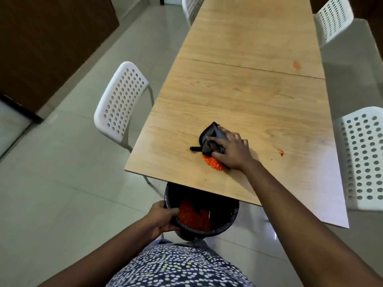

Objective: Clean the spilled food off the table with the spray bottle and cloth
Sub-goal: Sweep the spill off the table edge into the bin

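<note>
A black bin (217, 222) is held by its rim under the table (248, 90) edge, with the left hand (163, 218) curled round that rim. Orange-red food (192, 214) is seen lying inside the bin. Beyond it, a dark cloth (211, 139) is pressed onto the tabletop by the right hand (232, 151), fingers bent over the bunched fabric. A heap of spilled food (213, 163) is found just under the right palm, at the cloth's near edge. Small orange smears (281, 152) are left to the right of that hand.
</note>
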